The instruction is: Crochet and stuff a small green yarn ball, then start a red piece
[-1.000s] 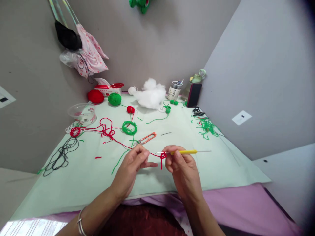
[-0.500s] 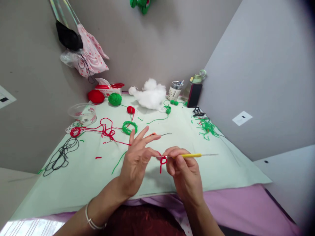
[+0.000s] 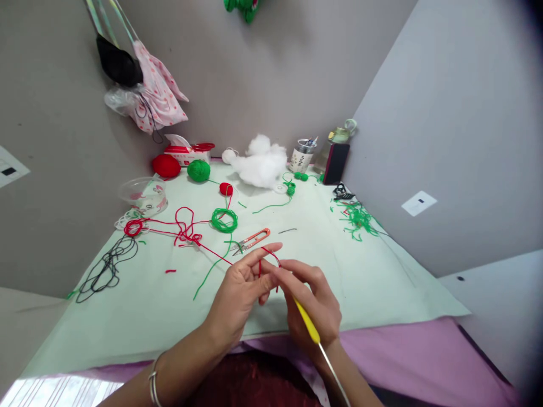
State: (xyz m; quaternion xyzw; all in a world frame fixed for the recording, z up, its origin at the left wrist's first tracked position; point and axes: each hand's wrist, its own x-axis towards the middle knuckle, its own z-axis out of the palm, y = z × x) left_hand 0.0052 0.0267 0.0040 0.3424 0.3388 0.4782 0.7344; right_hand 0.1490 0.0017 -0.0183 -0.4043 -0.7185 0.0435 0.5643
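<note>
My right hand (image 3: 313, 299) is closed around a crochet hook with a yellow grip (image 3: 307, 321); its metal shaft slants down toward my forearm. The hook's working tip is hidden among my fingers. Red yarn (image 3: 272, 253) loops over the raised index finger of my left hand (image 3: 241, 291), whose thumb and other fingers pinch the yarn close to my right fingertips. A short red tail hangs below the pinch. From my left hand the strand runs back to a red tangle (image 3: 186, 229) on the table. Orange-handled thread snips (image 3: 254, 238) lie just beyond my left hand.
A green yarn coil (image 3: 224, 220), black cord (image 3: 106, 268) and a clear tub (image 3: 146, 198) lie to the left. White stuffing (image 3: 259, 164) sits at the back. Green scraps (image 3: 360, 220) and a phone (image 3: 336, 164) are on the right.
My left fingers, spread before, have folded in, with yarn now over the index finger. The hook has swung from level to slanting down toward me. The snips have come into fuller view.
</note>
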